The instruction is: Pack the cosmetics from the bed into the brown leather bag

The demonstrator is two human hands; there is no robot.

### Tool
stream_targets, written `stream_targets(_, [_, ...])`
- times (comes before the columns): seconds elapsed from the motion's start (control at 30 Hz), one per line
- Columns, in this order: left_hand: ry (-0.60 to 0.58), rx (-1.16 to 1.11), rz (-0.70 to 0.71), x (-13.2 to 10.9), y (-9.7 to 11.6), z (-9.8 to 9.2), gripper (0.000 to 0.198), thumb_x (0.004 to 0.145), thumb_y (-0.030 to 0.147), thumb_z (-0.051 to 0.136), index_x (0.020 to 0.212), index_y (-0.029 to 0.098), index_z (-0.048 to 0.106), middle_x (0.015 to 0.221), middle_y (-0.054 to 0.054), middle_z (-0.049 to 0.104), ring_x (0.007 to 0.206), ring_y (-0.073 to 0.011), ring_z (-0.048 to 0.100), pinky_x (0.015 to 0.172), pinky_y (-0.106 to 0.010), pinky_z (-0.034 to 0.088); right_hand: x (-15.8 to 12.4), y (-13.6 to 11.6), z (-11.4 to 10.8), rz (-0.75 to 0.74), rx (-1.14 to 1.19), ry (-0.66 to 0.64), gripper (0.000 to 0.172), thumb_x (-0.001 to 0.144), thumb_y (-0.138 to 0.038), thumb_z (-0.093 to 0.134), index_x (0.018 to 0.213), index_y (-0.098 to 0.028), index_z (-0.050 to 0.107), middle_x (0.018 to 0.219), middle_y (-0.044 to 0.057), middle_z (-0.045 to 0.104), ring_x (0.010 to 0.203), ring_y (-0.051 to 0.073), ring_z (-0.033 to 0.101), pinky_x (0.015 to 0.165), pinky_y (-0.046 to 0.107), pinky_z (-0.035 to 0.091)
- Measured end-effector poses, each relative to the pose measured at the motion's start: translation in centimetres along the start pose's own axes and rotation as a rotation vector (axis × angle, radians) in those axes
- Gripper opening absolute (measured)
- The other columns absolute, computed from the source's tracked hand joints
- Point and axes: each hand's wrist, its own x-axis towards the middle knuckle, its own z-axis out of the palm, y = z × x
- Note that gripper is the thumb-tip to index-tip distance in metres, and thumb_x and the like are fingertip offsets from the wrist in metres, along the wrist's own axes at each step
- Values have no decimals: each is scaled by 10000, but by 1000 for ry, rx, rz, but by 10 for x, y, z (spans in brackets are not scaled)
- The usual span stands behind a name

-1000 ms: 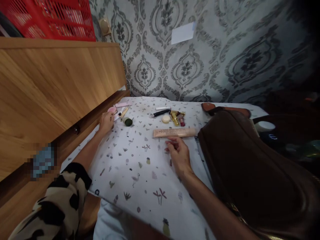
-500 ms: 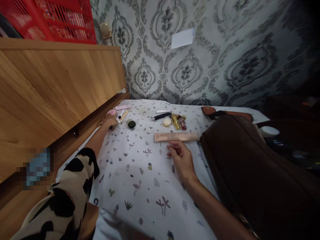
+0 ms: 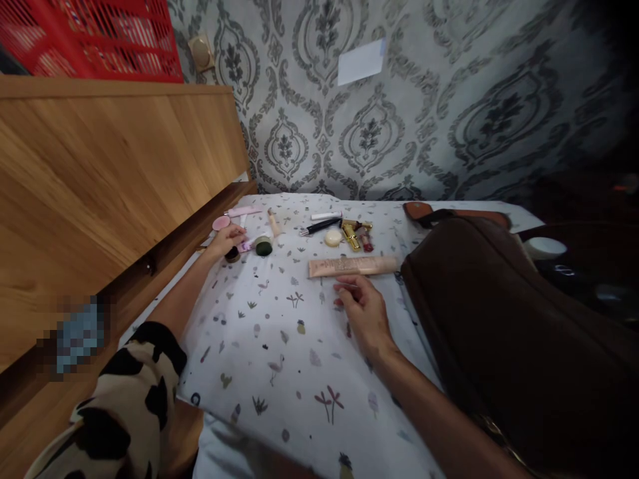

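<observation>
while our half-curled right hand (image 3: 367, 313) is empty, we cannot tell what our bent left hand (image 3: 223, 243) holds, and its rightward sweep could bump the green jar (image 3: 263, 247).

Single view, head-worn. Looks forward and down from my side of the printed cloth (image 3: 279, 319), near enough to frame my left hand (image 3: 227, 241) and right hand (image 3: 368, 311) at it; beyond the cloth, damask-patterned wallpaper (image 3: 409, 120) takes most of the upper frame.

Black-spotted cream sleeve (image 3: 130, 398), black cuff (image 3: 167, 343)
</observation>
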Motion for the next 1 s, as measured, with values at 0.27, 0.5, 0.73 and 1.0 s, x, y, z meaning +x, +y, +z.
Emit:
stream_targets(0.27, [2, 89, -33, -11, 7, 14, 265, 827, 369, 585, 977, 178, 694, 911, -45, 728, 897, -234, 653, 799, -309, 488, 1, 4, 1, 24, 18, 4, 305, 694, -400, 599, 913, -193, 645, 877, 57, 668, 688, 179, 632, 626, 321, 541])
stream_targets(0.5, [44, 146, 62, -28, 31, 19, 350, 827, 444, 582, 1073, 213, 677, 1024, -57, 730, 934, -254, 639, 794, -315, 453, 1, 5, 2, -35, 24, -17, 245, 712, -385, 561, 862, -202, 622, 853, 49, 623, 711, 186, 621, 607, 316, 548])
stream_targets(0.73, [87, 90, 182, -35, 32, 24, 451, 916, 545, 432, 1090, 191, 651, 999, -53, 733, 914, -211, 662, 789, -293, 496, 0, 2, 0, -51, -7, -21, 216, 726, -322, 527, 877, -204, 626, 879, 47, 645, 692, 164, 622, 593, 289, 544])
stream_targets(1.0, [113, 369, 12, -44, 43, 34, 451, 989, 468, 349, 947, 171, 685, 1032, -162, 732, 1006, -328, 660, 871, -441, 488, 0, 3, 1, -47, 4, -25, 241, 729, -370, 562, 886, -203, 639, 932, 64, 643, 800, 191, 642, 649, 312, 584])
